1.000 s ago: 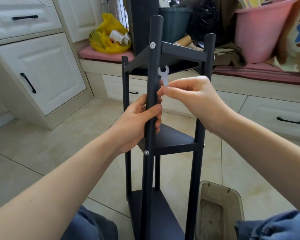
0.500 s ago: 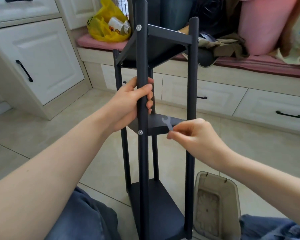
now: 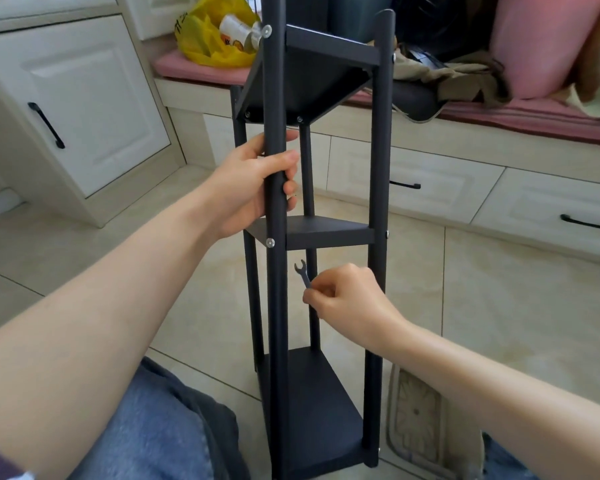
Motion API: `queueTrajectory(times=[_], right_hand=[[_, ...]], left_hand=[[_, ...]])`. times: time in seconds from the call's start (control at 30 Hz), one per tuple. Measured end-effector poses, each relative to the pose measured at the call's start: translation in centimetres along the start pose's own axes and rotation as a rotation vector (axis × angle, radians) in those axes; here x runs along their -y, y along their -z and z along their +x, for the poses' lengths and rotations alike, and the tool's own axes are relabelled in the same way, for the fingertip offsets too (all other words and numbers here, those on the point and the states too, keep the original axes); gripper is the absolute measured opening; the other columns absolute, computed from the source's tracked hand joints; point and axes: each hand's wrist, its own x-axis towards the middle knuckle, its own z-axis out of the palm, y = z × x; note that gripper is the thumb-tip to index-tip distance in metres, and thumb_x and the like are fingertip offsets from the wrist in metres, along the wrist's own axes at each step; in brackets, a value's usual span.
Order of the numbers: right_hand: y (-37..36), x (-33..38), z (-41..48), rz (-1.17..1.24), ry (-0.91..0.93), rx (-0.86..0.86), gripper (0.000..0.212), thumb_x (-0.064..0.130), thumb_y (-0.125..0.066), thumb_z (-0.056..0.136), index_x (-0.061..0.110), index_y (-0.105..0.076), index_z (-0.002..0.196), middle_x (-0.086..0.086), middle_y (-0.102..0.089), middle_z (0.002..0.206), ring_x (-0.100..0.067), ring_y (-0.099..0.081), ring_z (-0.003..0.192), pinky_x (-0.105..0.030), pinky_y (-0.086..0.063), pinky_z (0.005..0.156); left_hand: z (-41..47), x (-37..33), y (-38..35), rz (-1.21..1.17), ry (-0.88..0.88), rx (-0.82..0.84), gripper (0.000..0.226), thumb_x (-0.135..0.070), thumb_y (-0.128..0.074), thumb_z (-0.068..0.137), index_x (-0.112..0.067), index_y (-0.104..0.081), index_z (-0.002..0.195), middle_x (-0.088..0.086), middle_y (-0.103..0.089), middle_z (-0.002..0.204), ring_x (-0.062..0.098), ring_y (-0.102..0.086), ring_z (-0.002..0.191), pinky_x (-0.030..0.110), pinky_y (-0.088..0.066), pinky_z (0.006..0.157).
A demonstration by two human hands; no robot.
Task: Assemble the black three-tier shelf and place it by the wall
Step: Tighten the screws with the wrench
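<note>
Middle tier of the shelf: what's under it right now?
Below the middle tier, the right hand pinches a small wrench, open end up, above the bottom tier. The tier's underside and any fasteners there are hidden from view.

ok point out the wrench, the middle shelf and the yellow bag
wrench [image 3: 303,276], head view, on its shank
middle shelf [image 3: 329,239], head view, on its front edge
yellow bag [image 3: 196,36], head view, on its left side

Beige tiled floor [image 3: 499,306], white cabinets [image 3: 84,109], pink-cushioned window bench [image 3: 499,112] with drawers.
</note>
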Motion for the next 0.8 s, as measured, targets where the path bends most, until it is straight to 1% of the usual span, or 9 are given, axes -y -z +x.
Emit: queueTrajectory(times=[0.03,0.13,0.23,0.3,0.37,0.43,0.53,0.7,0.8], right_hand=[[-0.3,0.0,0.2,0.006,-0.008,-0.011,0.022,0.021,-0.059,0.097,0.014,-0.069,0.078,0.009,-0.061,0.066,-0.005,-0.056,0.060,-0.006,-0.037,0.046],[-1.1,0.3,0.9,0.069,-0.010,-0.057,0.025,0.020,-0.057,0.097,0.005,-0.074,0.087,-0.004,-0.069,0.074,-0.010,-0.059,0.062,-0.015,-0.046,0.051],[-2.1,0.8,1.2,0.158,0.015,-0.125,0.023,0.018,-0.056,0.098,0.008,-0.075,0.088,0.003,-0.066,0.069,-0.004,-0.057,0.057,-0.005,-0.041,0.052],[-2.8,1.1,1.3,0.221,0.024,-0.171,0.024,0.015,-0.057,0.097,0.006,-0.075,0.085,0.002,-0.063,0.063,0.001,-0.054,0.054,-0.005,-0.040,0.053],[-3.3,1.2,1.3,0.255,0.034,-0.203,0.024,0.013,-0.058,0.097,0.006,-0.074,0.080,0.008,-0.056,0.056,0.002,-0.052,0.054,-0.006,-0.039,0.053],[-3.6,1.2,1.4,0.257,0.039,-0.208,0.029,0.012,-0.058,0.097,0.009,-0.069,0.070,0.012,-0.047,0.048,-0.002,-0.048,0.050,-0.010,-0.037,0.051],[-3.6,1.2,1.8,0.245,0.051,-0.213,0.040,0.011,-0.057,0.096,0.014,-0.057,0.056,0.009,-0.040,0.044,-0.008,-0.039,0.046,-0.014,-0.033,0.048],[-3.4,1.2,2.4,0.251,0.076,-0.205,0.028,0.013,-0.057,0.097,0.002,-0.071,0.075,-0.009,-0.057,0.056,-0.011,-0.046,0.050,-0.016,-0.040,0.050],[-3.6,0.9,2.5,0.236,0.097,-0.212,0.027,0.014,-0.056,0.097,0.000,-0.072,0.080,-0.018,-0.063,0.065,-0.027,-0.052,0.061,-0.026,-0.044,0.054]], left_hand=[[0.0,0.0,0.1,0.006,-0.001,-0.002,0.031,-0.011,-0.056,0.103,-0.019,-0.054,0.133,0.002,-0.054,0.075,0.016,-0.054,0.063,0.034,-0.053,0.064],[0.0,0.1,0.2,0.034,-0.006,-0.026,0.030,-0.014,-0.056,0.103,-0.023,-0.054,0.132,0.002,-0.057,0.076,0.017,-0.056,0.064,0.035,-0.055,0.066],[0.1,0.2,0.2,0.061,-0.006,-0.059,0.024,-0.018,-0.055,0.104,-0.029,-0.053,0.126,0.000,-0.058,0.072,0.016,-0.056,0.061,0.033,-0.056,0.065],[0.1,0.3,0.3,0.059,0.007,-0.060,0.019,-0.020,-0.054,0.105,-0.031,-0.053,0.120,-0.001,-0.056,0.070,0.016,-0.054,0.060,0.032,-0.055,0.064],[0.1,0.2,0.4,0.044,0.020,-0.045,0.015,-0.021,-0.053,0.105,-0.031,-0.052,0.117,-0.001,-0.054,0.070,0.016,-0.053,0.059,0.032,-0.054,0.062],[0.1,0.2,0.5,0.036,0.025,-0.034,0.015,-0.021,-0.053,0.105,-0.030,-0.051,0.118,-0.001,-0.053,0.071,0.016,-0.052,0.060,0.031,-0.053,0.062],[0.2,0.2,0.5,0.043,0.025,-0.024,0.015,-0.021,-0.053,0.106,-0.029,-0.051,0.119,0.000,-0.052,0.070,0.017,-0.052,0.059,0.033,-0.052,0.061],[0.2,0.2,0.4,0.063,0.025,-0.020,0.017,-0.022,-0.053,0.105,-0.031,-0.052,0.119,-0.001,-0.052,0.070,0.016,-0.053,0.060,0.033,-0.052,0.062],[0.2,0.1,0.4,0.065,0.026,-0.030,0.020,-0.021,-0.053,0.105,-0.033,-0.053,0.121,-0.002,-0.052,0.070,0.016,-0.052,0.059,0.033,-0.052,0.061]])
